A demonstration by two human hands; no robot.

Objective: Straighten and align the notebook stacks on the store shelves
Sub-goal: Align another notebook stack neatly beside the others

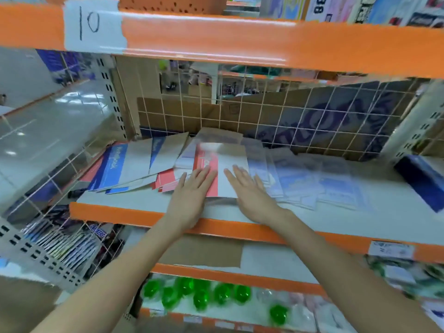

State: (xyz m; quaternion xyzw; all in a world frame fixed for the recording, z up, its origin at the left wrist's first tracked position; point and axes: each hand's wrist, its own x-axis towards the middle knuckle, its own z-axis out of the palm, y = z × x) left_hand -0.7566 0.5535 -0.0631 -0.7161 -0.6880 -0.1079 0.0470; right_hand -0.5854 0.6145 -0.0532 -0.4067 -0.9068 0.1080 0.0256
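Blue-and-white notebooks (125,164) sit fanned out at the shelf's left end. My left hand (192,188) lies flat, fingers straight, on the red-and-white notebook (216,162); my right hand (249,188) rests flat too. The plastic-wrapped stack (312,183) on the right looks slippery (blurry though), so a hard shove could slide it off the orange shelf edge (240,230).

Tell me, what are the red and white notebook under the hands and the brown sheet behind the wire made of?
The red and white flat notebook looks like paper with a smooth, slightly glossy cover; it catches light near its top. The brown backing sheet behind the white wire grid looks like matte cardboard, with fold lines and printed lettering. Blur leaves both uncertain.
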